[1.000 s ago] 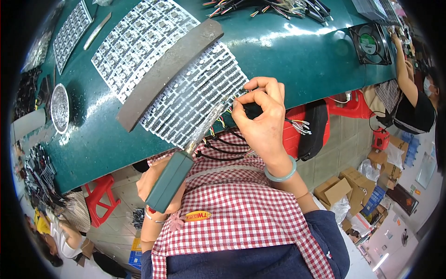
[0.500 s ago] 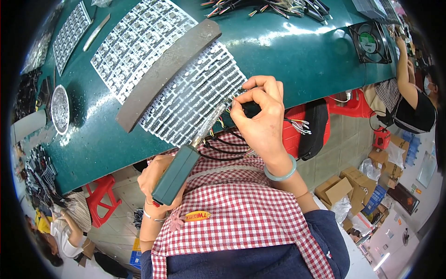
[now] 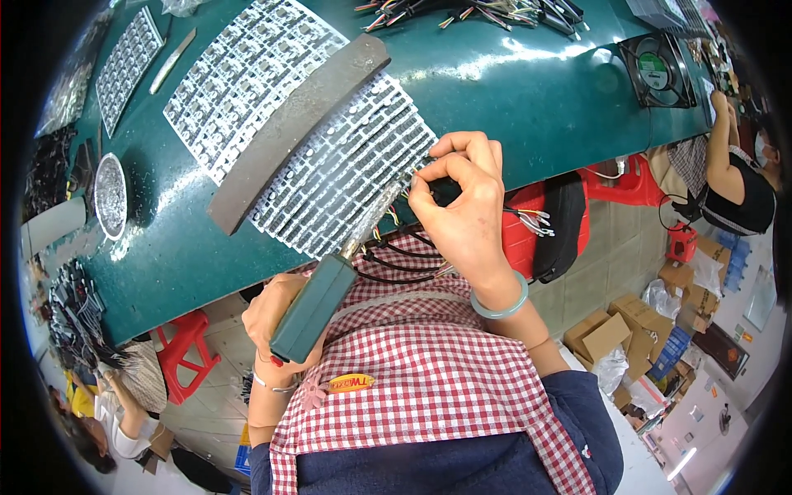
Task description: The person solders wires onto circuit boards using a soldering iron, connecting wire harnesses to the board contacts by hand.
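The green table [image 3: 569, 115] bears everything in hand. On it lies the far sheet [image 3: 256, 62] of boards, in rows, with no cables showing on it. The near boards [image 3: 351, 165] lie closer to the person, their lower right edge by the table's rim. A dark bar [image 3: 301, 128] rests slantwise across, between the bare stretches of the two.

The iron [image 3: 313, 309] points up and right along the near boards' edge. The left hand [image 3: 276, 318] is wrapped firmly round its handle. The right hand [image 3: 466, 194] is at that edge, thumb and forefinger drawn narrow together near the iron's tip; I cannot tell whether a wire is between them, or whether the tip touches anything.

Several black cables [image 3: 404, 268] hang below the edge, over the apron [image 3: 412, 379], coloured wires [image 3: 393, 216] at their ends. The work looks partway along: some wires seem to be in place at the edge, though the joints are too small to confirm. A loose bundle [image 3: 487, 12] at the table's far side looks unused, and the far sheet untouched.
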The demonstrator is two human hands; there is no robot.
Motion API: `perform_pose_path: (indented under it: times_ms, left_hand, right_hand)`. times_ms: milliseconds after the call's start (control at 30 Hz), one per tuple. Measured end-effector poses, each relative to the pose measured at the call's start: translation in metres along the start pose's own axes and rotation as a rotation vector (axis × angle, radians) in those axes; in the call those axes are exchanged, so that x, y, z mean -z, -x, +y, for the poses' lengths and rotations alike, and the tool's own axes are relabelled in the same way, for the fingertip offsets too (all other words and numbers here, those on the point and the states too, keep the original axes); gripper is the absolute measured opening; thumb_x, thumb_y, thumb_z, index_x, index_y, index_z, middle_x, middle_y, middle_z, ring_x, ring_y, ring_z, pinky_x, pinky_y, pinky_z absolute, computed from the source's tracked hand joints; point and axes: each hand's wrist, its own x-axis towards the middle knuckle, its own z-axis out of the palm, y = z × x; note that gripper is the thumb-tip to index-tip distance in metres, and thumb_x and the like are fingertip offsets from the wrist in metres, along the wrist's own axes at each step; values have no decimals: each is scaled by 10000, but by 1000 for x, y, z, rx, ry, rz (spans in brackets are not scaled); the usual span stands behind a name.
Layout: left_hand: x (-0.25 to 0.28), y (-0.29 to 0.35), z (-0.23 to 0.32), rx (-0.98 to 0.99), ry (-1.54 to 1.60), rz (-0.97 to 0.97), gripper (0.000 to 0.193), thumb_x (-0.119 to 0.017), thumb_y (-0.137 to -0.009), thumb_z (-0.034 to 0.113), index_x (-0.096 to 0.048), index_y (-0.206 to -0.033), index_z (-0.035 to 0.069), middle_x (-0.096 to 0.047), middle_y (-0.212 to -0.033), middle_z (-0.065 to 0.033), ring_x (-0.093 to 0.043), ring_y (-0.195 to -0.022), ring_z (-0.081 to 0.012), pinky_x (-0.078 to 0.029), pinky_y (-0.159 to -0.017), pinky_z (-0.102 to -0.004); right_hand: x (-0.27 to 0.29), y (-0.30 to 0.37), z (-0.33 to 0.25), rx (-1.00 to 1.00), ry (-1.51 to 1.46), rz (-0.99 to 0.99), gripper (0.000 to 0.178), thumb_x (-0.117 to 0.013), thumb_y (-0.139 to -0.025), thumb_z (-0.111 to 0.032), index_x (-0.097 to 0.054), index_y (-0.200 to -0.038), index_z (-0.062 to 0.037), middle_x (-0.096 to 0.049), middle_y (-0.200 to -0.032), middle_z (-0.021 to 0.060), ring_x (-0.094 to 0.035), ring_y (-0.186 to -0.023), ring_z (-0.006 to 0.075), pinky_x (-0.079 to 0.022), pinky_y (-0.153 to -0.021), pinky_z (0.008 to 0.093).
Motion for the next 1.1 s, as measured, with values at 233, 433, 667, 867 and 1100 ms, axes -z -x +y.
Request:
perform_pose_path:
  times_ms: [233, 433, 667, 867, 1100]
  left_hand:
    - [5, 13, 6, 53, -112, 116, 239, -733, -628, -4, -706, -863, -30, -694, -868, -158, -704, -736, -285, -560, -639, -321]
    - [2, 13, 5, 44, -91, 97, 262, -730, -622, -24, -708, -882, -39, -698, -901, -174, -710, -761, -294, -572, -671, -326]
    - [-3, 8, 5, 1, -98, 126, 261, -718, -617, -41, -709, -878, -45, -698, -898, -177, -711, -765, -295, -575, -679, -324]
    - [-6, 1, 6, -10, -134, 130, 260, -695, -613, -61, -705, -872, -46, -692, -878, -172, -709, -764, -299, -574, -671, -326]
    - [-5, -7, 3, 14, -14, 27, 239, -686, -611, -38, -684, -850, -48, -676, -851, -158, -698, -735, -299, -561, -646, -326]
  right_hand:
    - [1, 0, 0, -20, -1, -9, 77, -708, -665, 38, -651, -706, 6, -575, -974, 77, -504, -918, 230, -426, -818, 338]
    - [2, 1, 1, -21, -13, -6, 70, -712, -678, 33, -663, -723, 10, -576, -980, 80, -515, -924, 226, -429, -825, 336]
    - [-2, 2, 4, -18, -90, 62, 87, -700, -669, 51, -634, -696, 3, -560, -991, 100, -513, -913, 253, -431, -805, 356]
    - [-3, 1, 5, -21, -98, 83, 98, -685, -650, 65, -609, -682, 12, -550, -979, 119, -526, -916, 265, -442, -795, 363]
    - [0, -2, 3, -7, -15, 60, 73, -673, -657, 66, -626, -693, 23, -567, -959, 109, -567, -915, 235, -466, -777, 335]
